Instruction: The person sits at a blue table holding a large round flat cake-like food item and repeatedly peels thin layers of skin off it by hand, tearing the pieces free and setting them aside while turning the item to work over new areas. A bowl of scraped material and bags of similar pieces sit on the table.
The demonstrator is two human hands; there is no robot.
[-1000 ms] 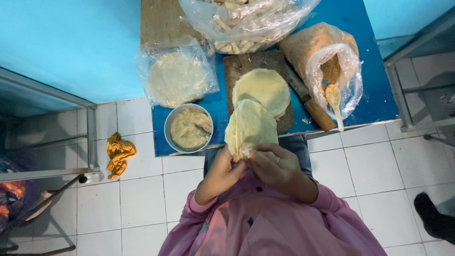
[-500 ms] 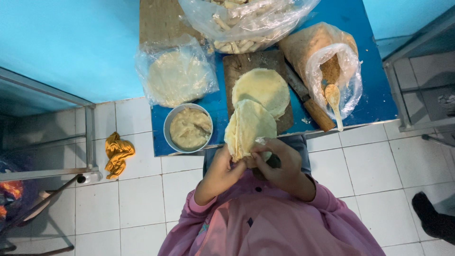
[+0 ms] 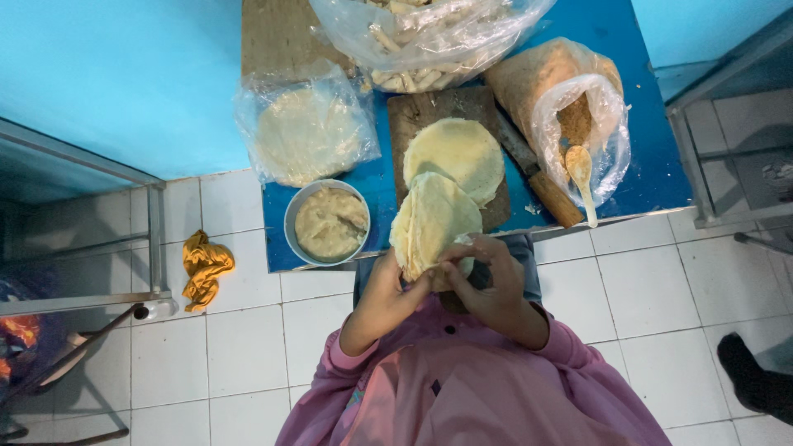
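While both hands work at the centre of the frame, the scene reads from largest to smallest as follows.

Floor: white tiled floor [image 3: 248, 347] fills the lower half of the frame.
Table: low blue table [image 3: 652, 165] in the upper middle, its near edge just above the hands.
Top bag: big clear bag of pale rolled sticks [image 3: 421, 41] at the top centre.
Right bag: bag of brown crumbs [image 3: 545, 78] at the upper right, mouth open, a wooden spoon [image 3: 580, 169] lying in it.
Left bag: bag of flat round wrappers [image 3: 306, 132] left of centre.
Board: wooden cutting board [image 3: 429, 111] at the centre, a round wrapper stack [image 3: 458, 149] lying on it.
Knife: wooden-handled knife [image 3: 537, 177] just right of the board.
Bowl: metal bowl of pale filling [image 3: 329, 223] near the table's near edge.
Cloth: orange cloth [image 3: 202, 264] on the tiles at the left.
Held wrapper: folded pale wrapper [image 3: 434, 219], raised over the table's near edge, touching both hands.
Left hand: left hand [image 3: 388, 289] grasps the wrapper's lower edge from beneath.
Right hand: right hand [image 3: 491, 281] pinches the wrapper's lower right corner between thumb and fingertips.
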